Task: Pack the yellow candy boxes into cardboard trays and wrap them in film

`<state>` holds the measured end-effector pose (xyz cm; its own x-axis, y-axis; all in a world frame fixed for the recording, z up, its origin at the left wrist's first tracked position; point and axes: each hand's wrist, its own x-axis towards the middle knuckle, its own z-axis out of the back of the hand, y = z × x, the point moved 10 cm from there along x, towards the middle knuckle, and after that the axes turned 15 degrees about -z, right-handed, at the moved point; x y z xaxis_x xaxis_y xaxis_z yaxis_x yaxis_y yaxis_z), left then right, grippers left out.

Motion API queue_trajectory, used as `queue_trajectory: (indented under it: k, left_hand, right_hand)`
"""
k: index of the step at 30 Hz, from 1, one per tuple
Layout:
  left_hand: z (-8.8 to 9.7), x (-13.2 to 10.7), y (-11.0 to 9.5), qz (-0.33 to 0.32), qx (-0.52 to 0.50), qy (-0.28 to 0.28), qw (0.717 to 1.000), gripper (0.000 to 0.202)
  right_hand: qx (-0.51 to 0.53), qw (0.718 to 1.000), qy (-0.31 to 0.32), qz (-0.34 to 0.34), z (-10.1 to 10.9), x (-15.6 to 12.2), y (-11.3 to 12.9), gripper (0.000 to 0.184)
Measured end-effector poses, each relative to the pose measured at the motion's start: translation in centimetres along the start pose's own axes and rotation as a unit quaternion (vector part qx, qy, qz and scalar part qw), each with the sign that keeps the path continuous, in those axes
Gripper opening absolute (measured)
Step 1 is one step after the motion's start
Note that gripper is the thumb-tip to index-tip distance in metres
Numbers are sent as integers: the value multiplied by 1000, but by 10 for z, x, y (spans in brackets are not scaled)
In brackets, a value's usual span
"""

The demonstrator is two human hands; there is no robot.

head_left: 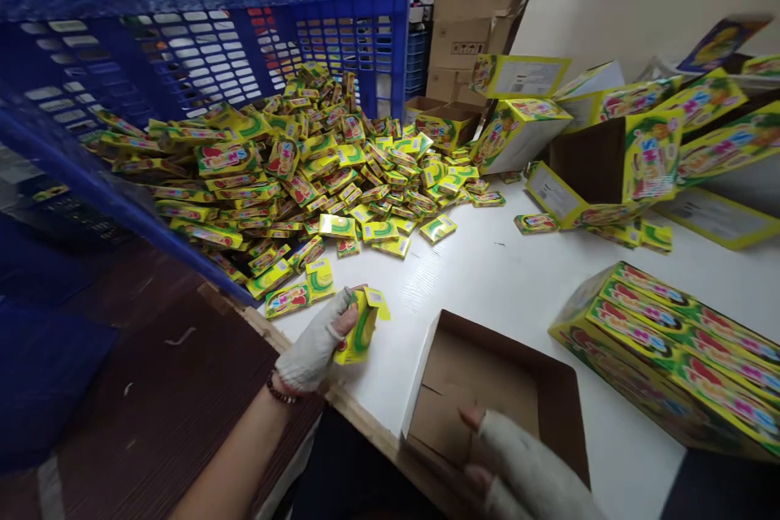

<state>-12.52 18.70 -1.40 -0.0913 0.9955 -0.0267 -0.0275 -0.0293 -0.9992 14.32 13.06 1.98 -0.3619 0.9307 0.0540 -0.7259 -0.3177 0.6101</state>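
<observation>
My left hand (317, 341), in a white glove with bare fingertips, is closed around a small yellow-green carton (358, 333) whose end flap stands out. It is just above the table's front edge, beside the heap of like cartons (317, 171). My right hand (505, 455), gloved the same way and slightly blurred, is over an open brown cardboard box (460, 370). Its thumb and a finger are apart, with nothing visible between them. Part of this hand covers the box's near side.
A tipped blue plastic crate (399, 49) spills the cartons onto the white table (500, 260). At right stands a box packed with cartons (670, 366). Several opened display boxes (652, 154) lie at the back right. Brown shipping boxes (475, 8) are stacked behind.
</observation>
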Motion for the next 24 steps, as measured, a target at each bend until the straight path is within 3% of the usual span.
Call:
queue_trajectory:
  k: [1,3,5,8,11,15,19,22,24]
  left_hand:
    - [-18,-4,-4,21,-136,-9,990,58]
    - [-56,-14,-16,60,-308,0,950,55]
    - [-90,-22,-28,80,-394,24,915,46]
    - [-121,-30,-36,93,-447,44,888,32]
    - [-138,-38,-31,145,-461,67,873,28]
    - [-151,-46,-33,218,-484,109,840,33]
    - [-162,-47,-50,238,-516,125,814,27]
    - [-166,-47,-52,249,-515,101,814,25]
    - [-166,-46,-48,243,-495,75,831,23]
  right_hand:
    - [13,999,-42,23,16,8,9,66]
    - [33,991,-116,66,46,24,31,60]
    - [47,983,-150,94,64,41,52,56]
    - [79,975,-153,139,75,58,74,52]
    - [104,967,-135,187,78,61,81,44]
    - [96,963,-146,207,81,54,72,34]
    - [-31,945,-180,270,78,37,84,26]
    - [-127,930,-185,290,70,30,96,27]
    - [-155,927,-170,297,64,30,102,27]
